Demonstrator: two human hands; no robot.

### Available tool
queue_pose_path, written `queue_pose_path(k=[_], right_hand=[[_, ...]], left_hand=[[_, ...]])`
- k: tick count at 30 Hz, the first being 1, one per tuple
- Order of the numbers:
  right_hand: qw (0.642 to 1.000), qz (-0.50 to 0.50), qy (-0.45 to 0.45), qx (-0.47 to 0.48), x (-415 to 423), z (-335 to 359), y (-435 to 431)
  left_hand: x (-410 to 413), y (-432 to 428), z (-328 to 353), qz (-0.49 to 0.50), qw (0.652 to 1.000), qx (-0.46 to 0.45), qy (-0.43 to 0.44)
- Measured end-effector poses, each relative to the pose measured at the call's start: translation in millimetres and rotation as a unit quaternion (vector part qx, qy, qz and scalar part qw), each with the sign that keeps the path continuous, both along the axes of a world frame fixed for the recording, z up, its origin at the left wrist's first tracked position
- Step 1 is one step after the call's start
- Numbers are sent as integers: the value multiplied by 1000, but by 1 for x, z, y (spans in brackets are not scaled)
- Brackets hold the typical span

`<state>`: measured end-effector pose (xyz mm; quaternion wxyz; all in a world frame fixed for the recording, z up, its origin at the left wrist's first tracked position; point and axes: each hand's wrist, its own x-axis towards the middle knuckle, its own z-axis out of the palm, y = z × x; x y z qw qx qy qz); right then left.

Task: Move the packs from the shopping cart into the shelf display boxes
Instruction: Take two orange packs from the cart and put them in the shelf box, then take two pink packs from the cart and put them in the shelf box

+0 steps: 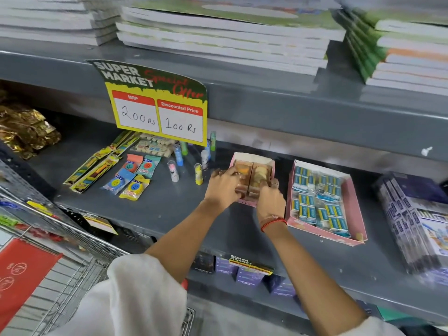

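A small pink display box (pixel 252 157) sits on the grey middle shelf (pixel 169 204), holding clear packs (pixel 260 174) with brownish contents. Both my hands rest on the near end of that box. My left hand (pixel 224 185) presses on the packs at the box's left half, fingers curled over them. My right hand (pixel 271 197) grips the packs at the front right corner. A wider pink display box (pixel 354 207) full of small blue-and-yellow packs stands just to the right. The wire shopping cart (pixel 60 270) is at the lower left.
Loose sharpener packs (pixel 134 180), pencil packs (pixel 97 166) and glue sticks (pixel 198 173) lie on the shelf to the left. A price sign (pixel 157 112) hangs from the upper shelf edge. Notebook stacks (pixel 225 37) fill the top shelf; wrapped bundles (pixel 417 221) lie far right.
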<state>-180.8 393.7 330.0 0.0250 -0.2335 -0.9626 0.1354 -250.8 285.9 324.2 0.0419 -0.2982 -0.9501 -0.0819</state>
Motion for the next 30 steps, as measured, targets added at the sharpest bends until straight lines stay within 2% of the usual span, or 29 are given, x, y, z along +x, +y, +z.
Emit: queue_pose_path(k=[6, 7, 10, 14, 18, 22, 25, 30], right_hand=[[997, 20, 53, -52, -4, -9, -1], [994, 18, 81, -67, -5, -13, -2], [991, 2, 134, -15, -3, -8, -14], [959, 87, 268, 1, -3, 8, -63], [920, 224, 313, -70, 2, 0, -150], [886, 355, 270, -128, 18, -29, -240], [872, 440, 167, -134, 36, -70, -291], [841, 537, -20, -63, 60, -138, -328]], left_hand=[[-4, -4, 2, -3, 1000, -12, -12], [-4, -6, 3, -2, 1000, -2, -14], [2, -21, 6, 0, 997, 80, 6], [17, -75, 12, 25, 968, 212, 133], [45, -170, 5, 129, 946, 240, 176], [86, -258, -27, 289, 920, 220, 144], [119, -304, -66, 387, 896, 205, 78], [163, -335, -131, 466, 864, 188, -36]])
